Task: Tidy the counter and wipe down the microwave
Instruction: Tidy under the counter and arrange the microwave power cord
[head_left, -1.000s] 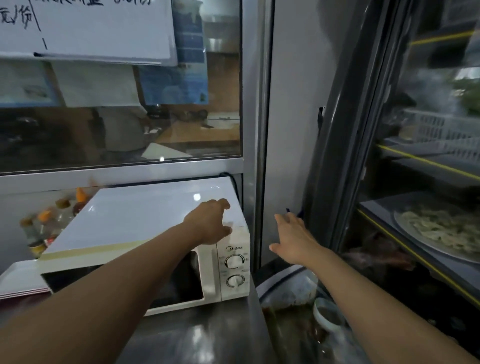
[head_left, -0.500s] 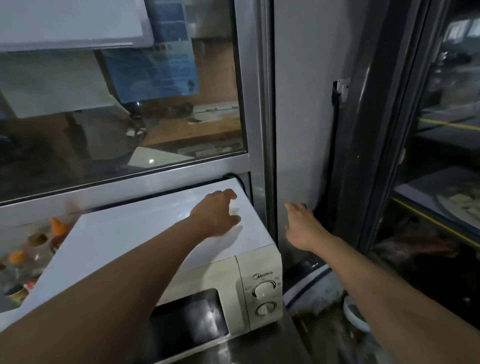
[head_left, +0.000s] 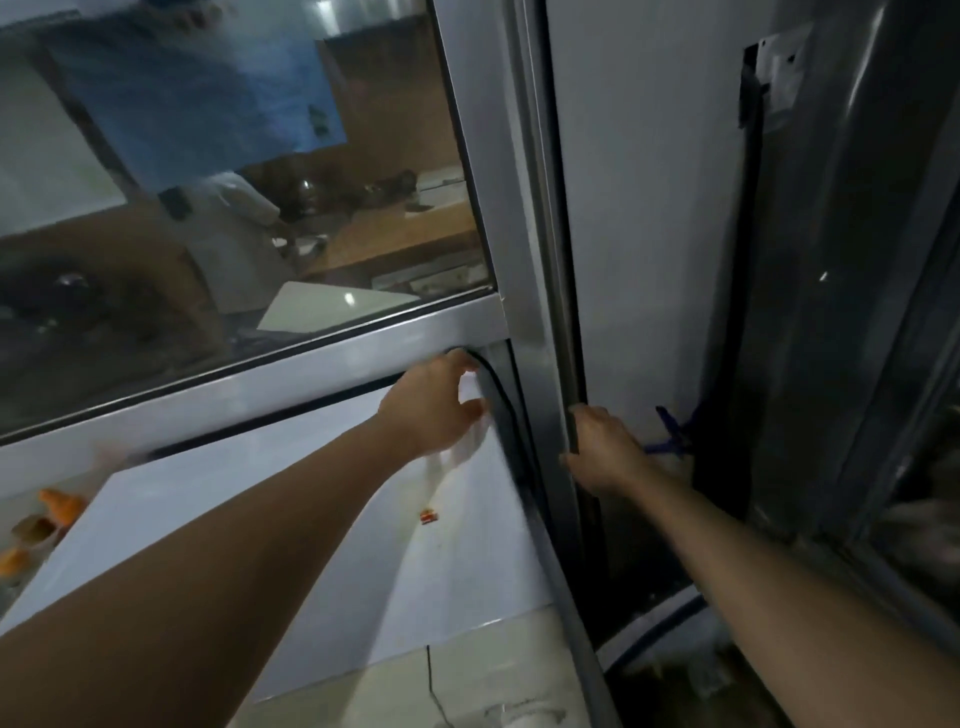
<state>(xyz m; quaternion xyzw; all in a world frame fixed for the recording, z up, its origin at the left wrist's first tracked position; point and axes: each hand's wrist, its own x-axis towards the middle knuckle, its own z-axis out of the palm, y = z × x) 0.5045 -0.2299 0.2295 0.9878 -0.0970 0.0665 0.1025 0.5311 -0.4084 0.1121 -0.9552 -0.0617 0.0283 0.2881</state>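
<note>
- The left arm stretches forward over the white top of the microwave, with the forearm almost straight and the wrist a little bent.
- The left hand is at the back right corner of the microwave top. Its fingers are curled around a black cable that runs down behind the corner, next to the metal frame post. I cannot tell if the fingers really hold the cable or only touch it.
- The right arm reaches forward on the other side of the post, beside the microwave.
- The right hand is at the edge of the post, in the dark gap between the post and the grey wall panel. Its fingers go behind the post and are hidden, so I cannot tell whether they are together, apart or gripping something.
- A blue object is just beyond the right hand; it is too blurred to name.
- The microwave stands under the glass window, with its right side close to the post.
- A small red and yellow scrap lies on the microwave top.
</note>
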